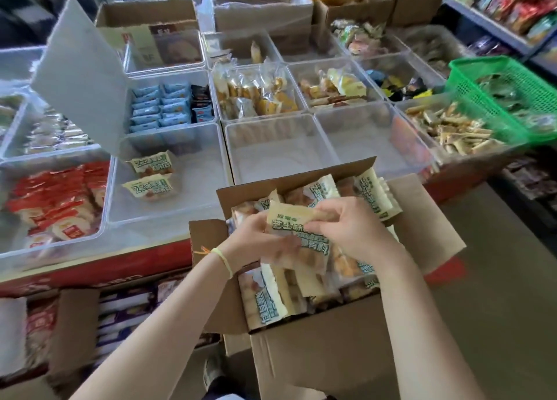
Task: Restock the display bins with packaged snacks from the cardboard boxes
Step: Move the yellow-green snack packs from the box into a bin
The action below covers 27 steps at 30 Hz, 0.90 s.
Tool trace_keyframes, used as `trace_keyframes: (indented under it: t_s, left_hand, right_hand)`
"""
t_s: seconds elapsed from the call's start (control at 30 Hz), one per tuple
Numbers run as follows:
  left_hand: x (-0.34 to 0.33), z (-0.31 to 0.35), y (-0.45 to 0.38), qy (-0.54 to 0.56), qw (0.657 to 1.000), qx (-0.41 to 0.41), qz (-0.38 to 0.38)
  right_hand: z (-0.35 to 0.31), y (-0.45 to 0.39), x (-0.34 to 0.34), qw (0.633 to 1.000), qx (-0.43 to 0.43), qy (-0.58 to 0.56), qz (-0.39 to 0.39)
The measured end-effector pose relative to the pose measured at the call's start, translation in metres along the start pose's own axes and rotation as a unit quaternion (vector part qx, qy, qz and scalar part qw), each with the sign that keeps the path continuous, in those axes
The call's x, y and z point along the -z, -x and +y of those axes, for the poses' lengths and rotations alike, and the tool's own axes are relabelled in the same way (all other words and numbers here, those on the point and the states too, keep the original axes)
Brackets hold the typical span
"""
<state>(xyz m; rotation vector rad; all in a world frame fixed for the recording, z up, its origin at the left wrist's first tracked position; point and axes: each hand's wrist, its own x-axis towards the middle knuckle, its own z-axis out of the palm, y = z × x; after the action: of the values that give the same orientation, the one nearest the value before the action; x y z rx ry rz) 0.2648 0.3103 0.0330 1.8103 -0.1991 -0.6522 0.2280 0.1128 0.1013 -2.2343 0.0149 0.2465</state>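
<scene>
In the head view, both hands meet over the open cardboard box [316,333] in the lower middle of the frame. The left hand [256,243] and the right hand [346,228] are both closed on one pale yellow snack packet [297,237] with green letters, the left at its left edge, the right at its upper right part. The packet is lifted just above the other packets [265,297] of the same kind, which fill the box. On the left wrist there is a thin yellow-green band [223,259].

Just beyond the box, in the middle left of the frame, stands a clear display bin [205,158]. Two packets of the same snack [150,173] lie in its left part, one behind the other; the rest of its floor is bare. To the left of it, a bin holds red packets [57,201]. Behind it, a bin holds blue packets [159,106] in rows. At the right edge of the frame a green basket [482,68] rests over the bins
</scene>
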Motion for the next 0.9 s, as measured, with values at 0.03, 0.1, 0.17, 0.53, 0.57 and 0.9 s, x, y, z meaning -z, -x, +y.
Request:
trace_keyframes:
  t_s: [0.03, 0.1, 0.17, 0.53, 0.57, 0.9]
  left_hand:
    - [0.007, 0.006, 0.003, 0.063, 0.998, 0.006, -0.002]
    - [0.021, 0.014, 0.01, 0.192, 0.981, -0.01, -0.018]
    - [0.037, 0.018, 0.016, 0.253, 0.967, -0.032, -0.029]
    - [0.153, -0.012, 0.031, 0.382, 0.893, 0.021, 0.236]
    - [0.167, -0.019, 0.03, 0.378, 0.886, 0.03, 0.267]
    - [0.309, -0.112, 0.005, 0.34, 0.855, 0.052, 0.387]
  right_hand:
    - [-0.011, -0.003, 0.003, 0.999, 0.015, -0.034, 0.01]
    - [-0.027, -0.013, 0.003, 0.992, 0.034, -0.115, 0.034]
    - [-0.04, -0.026, -0.007, 0.975, 0.023, -0.214, 0.058]
    - [-0.114, -0.145, -0.139, 0.938, -0.059, -0.323, 0.11]
    - [-0.121, -0.156, -0.151, 0.952, -0.044, -0.285, 0.103]
    - [-0.167, -0.228, -0.251, 0.952, -0.086, -0.026, -0.293]
